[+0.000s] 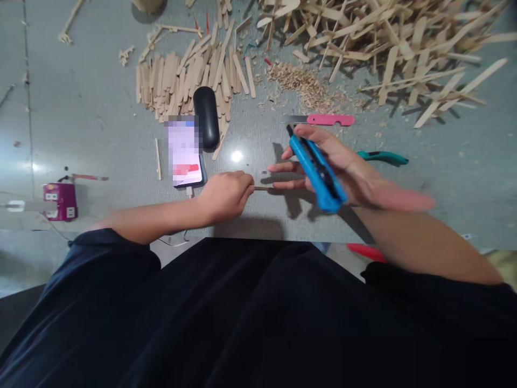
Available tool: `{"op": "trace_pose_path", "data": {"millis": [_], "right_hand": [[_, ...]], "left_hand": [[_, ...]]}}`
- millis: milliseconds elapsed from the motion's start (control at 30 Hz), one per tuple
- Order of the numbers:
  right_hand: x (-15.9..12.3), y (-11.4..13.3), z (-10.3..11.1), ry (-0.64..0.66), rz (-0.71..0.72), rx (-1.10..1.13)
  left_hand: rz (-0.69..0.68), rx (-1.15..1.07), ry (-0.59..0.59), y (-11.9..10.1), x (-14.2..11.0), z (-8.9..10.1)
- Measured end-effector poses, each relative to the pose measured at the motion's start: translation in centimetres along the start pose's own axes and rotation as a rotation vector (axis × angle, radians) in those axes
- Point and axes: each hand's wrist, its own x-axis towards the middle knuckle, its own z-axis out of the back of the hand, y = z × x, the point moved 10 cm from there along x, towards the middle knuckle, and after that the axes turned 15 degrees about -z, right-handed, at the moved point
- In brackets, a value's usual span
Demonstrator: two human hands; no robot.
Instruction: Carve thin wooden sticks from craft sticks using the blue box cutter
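My left hand is closed around one end of a thin wooden craft stick, seen edge-on just above the table. The stick's other end reaches the fingertips of my right hand. A blue utility knife lies across that hand's palm and fingers, held loosely. The fingers are spread and the thumb, smeared by motion, points away to the right. No blade can be made out on the blue knife. Beyond my right hand lies a pink-handled folding knife with its blade out. A teal-handled tool is partly hidden behind the hand.
Flat craft sticks lie piled at back left, near a black case and a phone on a cable. Wood shavings and a heap of joined sticks are at back right. A purple power adapter sits left.
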Motion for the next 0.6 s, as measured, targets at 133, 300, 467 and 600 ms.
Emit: {"op": "trace_pose_path", "data": {"millis": [133, 300, 467, 600], "right_hand": [[-0.3, 0.6, -0.8, 0.143, -0.061, 0.442], [-0.6, 0.9, -0.1, -0.036, -0.098, 0.363], [-1.3, 1.1, -0.5, -0.073, -0.031, -0.096], [-2.0, 1.6, -2.4, 0.060, 0.001, -0.428]], "left_hand": [[0.118, 0.022, 0.163, 0.6, 0.0, -0.3], [0.116, 0.038, 0.173, 0.2, 0.1, 0.1], [0.112, 0.047, 0.098, 0.4, 0.0, 0.4], [0.104, 0.062, 0.067, 0.4, 0.1, 0.6]]}}
